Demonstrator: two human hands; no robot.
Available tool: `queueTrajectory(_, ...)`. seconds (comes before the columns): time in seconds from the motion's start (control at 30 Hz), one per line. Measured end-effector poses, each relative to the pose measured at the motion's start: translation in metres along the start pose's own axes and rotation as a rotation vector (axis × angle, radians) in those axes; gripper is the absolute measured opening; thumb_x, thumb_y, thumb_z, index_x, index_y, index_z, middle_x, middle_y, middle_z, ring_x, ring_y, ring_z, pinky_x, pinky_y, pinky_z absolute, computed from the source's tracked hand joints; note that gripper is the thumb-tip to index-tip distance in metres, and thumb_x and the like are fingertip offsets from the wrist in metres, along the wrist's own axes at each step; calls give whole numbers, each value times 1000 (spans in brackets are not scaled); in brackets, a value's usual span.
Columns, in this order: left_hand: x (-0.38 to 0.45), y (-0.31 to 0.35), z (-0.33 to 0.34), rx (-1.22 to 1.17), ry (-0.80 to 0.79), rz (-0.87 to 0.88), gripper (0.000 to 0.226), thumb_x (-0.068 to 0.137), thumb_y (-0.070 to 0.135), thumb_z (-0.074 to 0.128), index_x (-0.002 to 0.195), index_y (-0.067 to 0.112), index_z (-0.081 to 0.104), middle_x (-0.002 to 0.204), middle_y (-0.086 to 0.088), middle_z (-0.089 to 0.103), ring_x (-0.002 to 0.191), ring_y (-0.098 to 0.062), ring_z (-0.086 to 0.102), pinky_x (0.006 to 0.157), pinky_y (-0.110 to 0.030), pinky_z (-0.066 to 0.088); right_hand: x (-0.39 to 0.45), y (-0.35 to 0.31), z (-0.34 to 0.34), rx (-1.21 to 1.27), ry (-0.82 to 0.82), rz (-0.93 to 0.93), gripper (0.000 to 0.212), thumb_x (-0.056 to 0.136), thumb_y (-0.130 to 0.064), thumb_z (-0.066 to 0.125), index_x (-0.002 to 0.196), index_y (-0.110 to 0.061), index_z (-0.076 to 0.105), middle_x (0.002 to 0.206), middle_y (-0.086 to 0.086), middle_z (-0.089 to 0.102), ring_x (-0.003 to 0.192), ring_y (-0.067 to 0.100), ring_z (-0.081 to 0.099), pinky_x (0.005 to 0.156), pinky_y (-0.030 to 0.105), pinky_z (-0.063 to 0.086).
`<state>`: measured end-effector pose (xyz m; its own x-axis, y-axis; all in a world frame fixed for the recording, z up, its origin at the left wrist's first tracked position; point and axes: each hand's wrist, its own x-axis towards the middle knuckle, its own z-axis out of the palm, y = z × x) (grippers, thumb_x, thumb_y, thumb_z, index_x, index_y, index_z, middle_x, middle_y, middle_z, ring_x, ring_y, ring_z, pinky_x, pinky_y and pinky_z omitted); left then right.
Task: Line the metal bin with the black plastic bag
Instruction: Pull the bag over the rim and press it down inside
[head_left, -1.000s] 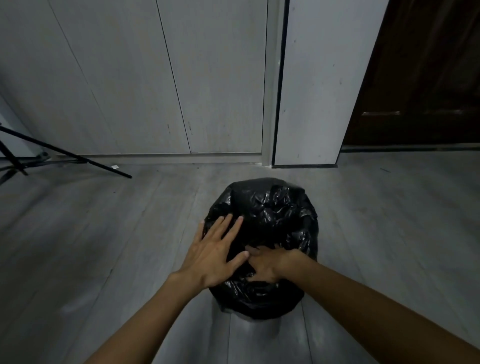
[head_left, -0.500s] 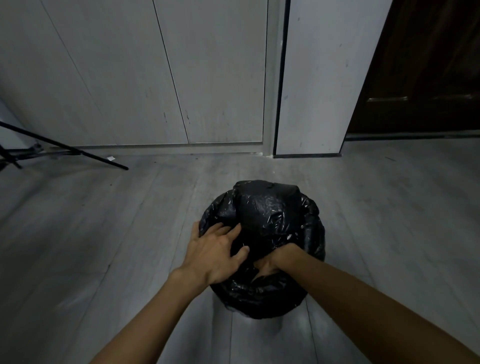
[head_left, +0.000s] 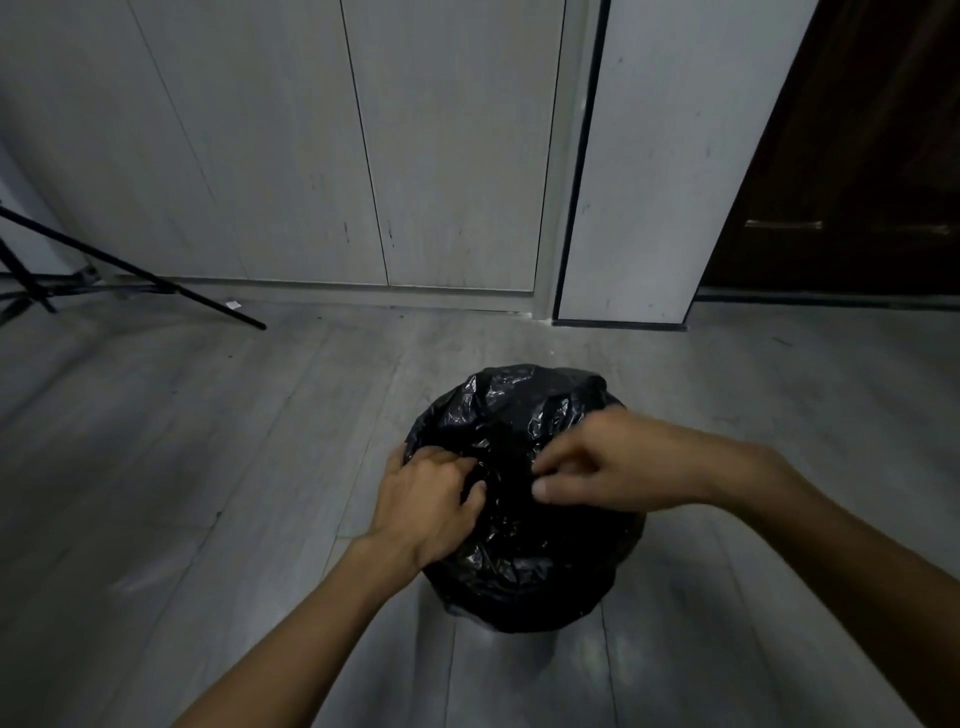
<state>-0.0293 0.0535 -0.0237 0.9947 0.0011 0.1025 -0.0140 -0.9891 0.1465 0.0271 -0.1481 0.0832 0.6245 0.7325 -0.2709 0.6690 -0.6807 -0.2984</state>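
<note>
The black plastic bag (head_left: 519, 561) is draped over the whole bin on the grey floor, so none of the metal shows. My left hand (head_left: 426, 499) rests on the bag's left upper edge with fingers curled into the crinkled plastic. My right hand (head_left: 608, 462) is over the top right of the bag, fingers pinched together on a fold of plastic near the middle. Both hands meet the bag at its top.
Black tripod legs (head_left: 130, 275) spread across the floor at the far left. Pale cabinet doors (head_left: 363, 156) and a white panel (head_left: 649, 182) stand behind the bin. A dark wooden door (head_left: 857, 182) fills the right background. Grey plank floor surrounds the bin.
My right hand has come up out of the bag's middle and moved right, now pinching plastic on top. My left hand curled its fingers and slid to the bag's left edge.
</note>
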Motion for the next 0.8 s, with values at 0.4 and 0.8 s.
queueTrajectory(0.4, 6, -7, -1, -403, 27, -180, 67, 103, 32, 34, 156, 15, -2, 166, -8, 2, 152, -24, 5, 122, -40, 17, 74, 19, 89, -296, 69, 167, 110, 61, -96, 22, 141, -44, -32, 156, 3, -34, 140, 40, -32, 107, 70, -16)
queueTrajectory(0.8, 20, -14, 13, -645, 178, -268, 43, 97, 24, 53, 138, 16, 42, 129, 7, 49, 125, -18, 49, 92, -21, 33, 131, 57, 129, -345, -481, 226, 104, 78, -81, 37, 151, -30, -17, 159, -1, -30, 147, 28, -22, 112, 67, -9)
